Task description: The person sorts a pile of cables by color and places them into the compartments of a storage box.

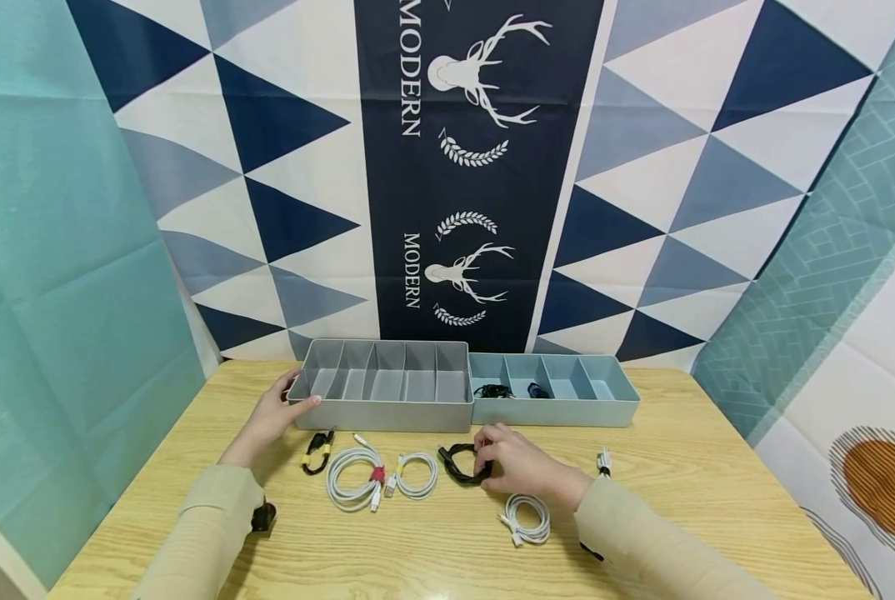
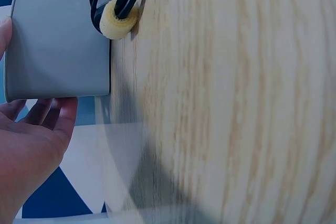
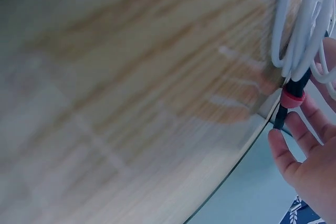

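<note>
My left hand (image 1: 292,403) holds the left front corner of a grey divided tray (image 1: 387,410), thumb on the front wall and fingers on the end wall. In the left wrist view the fingers (image 2: 50,116) touch that grey tray (image 2: 58,40). My right hand (image 1: 492,460) grips a coiled black cable (image 1: 453,463) lying on the wooden table (image 1: 432,558). The right wrist view shows the fingers (image 3: 286,153) beside a black cable end with a red band (image 3: 291,99) and white cable loops (image 3: 302,30).
A blue divided tray (image 1: 567,412) stands to the right of the grey one, with dark cables (image 1: 494,390) in its left compartments. On the table lie a black cable with yellow ties (image 1: 317,451) (image 2: 119,10) and white coiled cables (image 1: 352,478), (image 1: 417,475), (image 1: 528,518).
</note>
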`<state>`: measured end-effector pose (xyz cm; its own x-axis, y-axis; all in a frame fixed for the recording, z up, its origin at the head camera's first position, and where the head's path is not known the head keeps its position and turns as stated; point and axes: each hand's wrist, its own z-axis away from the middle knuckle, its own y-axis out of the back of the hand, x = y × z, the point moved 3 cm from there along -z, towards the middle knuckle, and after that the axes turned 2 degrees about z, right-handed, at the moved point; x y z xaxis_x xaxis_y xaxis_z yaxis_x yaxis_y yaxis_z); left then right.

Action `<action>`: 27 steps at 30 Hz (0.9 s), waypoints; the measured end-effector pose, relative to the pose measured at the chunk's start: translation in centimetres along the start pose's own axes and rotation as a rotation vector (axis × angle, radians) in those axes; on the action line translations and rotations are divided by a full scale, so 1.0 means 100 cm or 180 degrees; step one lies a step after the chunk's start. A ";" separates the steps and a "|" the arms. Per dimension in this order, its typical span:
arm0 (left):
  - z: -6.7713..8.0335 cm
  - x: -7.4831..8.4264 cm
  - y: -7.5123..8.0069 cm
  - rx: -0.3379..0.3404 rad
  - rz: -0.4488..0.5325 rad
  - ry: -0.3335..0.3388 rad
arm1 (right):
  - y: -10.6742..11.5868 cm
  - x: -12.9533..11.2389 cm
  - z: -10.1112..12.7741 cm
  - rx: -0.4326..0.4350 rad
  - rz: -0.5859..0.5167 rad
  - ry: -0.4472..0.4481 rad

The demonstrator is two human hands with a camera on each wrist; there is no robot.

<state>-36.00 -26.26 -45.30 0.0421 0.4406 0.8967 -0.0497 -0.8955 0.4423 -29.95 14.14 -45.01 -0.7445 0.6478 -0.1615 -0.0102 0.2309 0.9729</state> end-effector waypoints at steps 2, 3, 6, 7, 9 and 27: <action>0.000 0.000 0.000 0.0001 -0.0022 -0.0007 | 0.001 0.000 0.000 0.0081 0.0015 0.0057; 0.000 0.000 0.000 0.0000 -0.0022 -0.0010 | 0.001 0.000 0.000 0.0122 0.0022 0.0077; 0.000 0.000 -0.001 0.0013 -0.0005 0.0005 | 0.004 0.000 0.000 0.0237 0.0045 0.0102; 0.000 0.000 -0.001 0.0010 -0.0006 0.0005 | 0.005 0.001 0.001 0.0281 0.0053 0.0103; 0.000 0.000 -0.001 0.0015 0.0013 0.0017 | 0.007 0.001 0.001 0.0376 0.0107 0.0111; 0.002 0.002 0.000 -0.0004 0.0015 0.0036 | 0.024 -0.001 0.001 0.1232 0.0685 0.0473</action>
<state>-35.79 -26.14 -45.13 0.0305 0.4371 0.8989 -0.0511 -0.8975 0.4381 -29.84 14.78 -42.65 -0.7902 0.6062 0.0903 0.3839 0.3747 0.8439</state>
